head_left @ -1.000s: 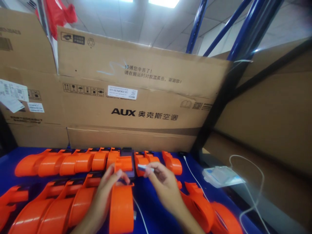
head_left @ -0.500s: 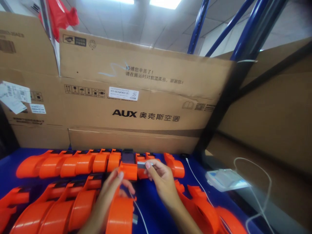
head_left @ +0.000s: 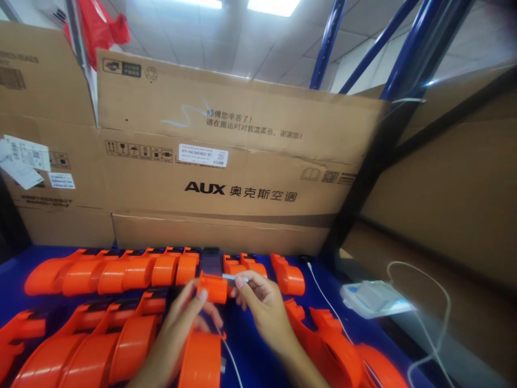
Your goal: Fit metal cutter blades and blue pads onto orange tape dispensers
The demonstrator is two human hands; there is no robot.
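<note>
My left hand (head_left: 189, 307) is closed around an orange plastic part (head_left: 213, 289), its thumb on the front face. A thin, flat grey strip (head_left: 230, 277) is pinched between the thumb and fingers of my right hand (head_left: 258, 302). The strip's left end meets the upper right edge of the orange part; whether it is inside or only against it I cannot tell. Below my left hand shows a wide curved orange band (head_left: 202, 358); whether it belongs to the held part is hidden. A dark rectangular block (head_left: 211, 261) stands just behind.
Rows of orange curved parts (head_left: 111, 276) with black tops cover the blue surface (head_left: 242, 350). More orange pieces (head_left: 335, 345) lie at right, near a white cable (head_left: 327, 302) and a clear plastic case (head_left: 375, 299). A cardboard wall (head_left: 226, 226) rises behind, beside a dark post (head_left: 363, 178).
The orange part has come slightly down and tilted. My right hand has moved a little left and down with the grey strip, which now sits at the part's upper edge.
</note>
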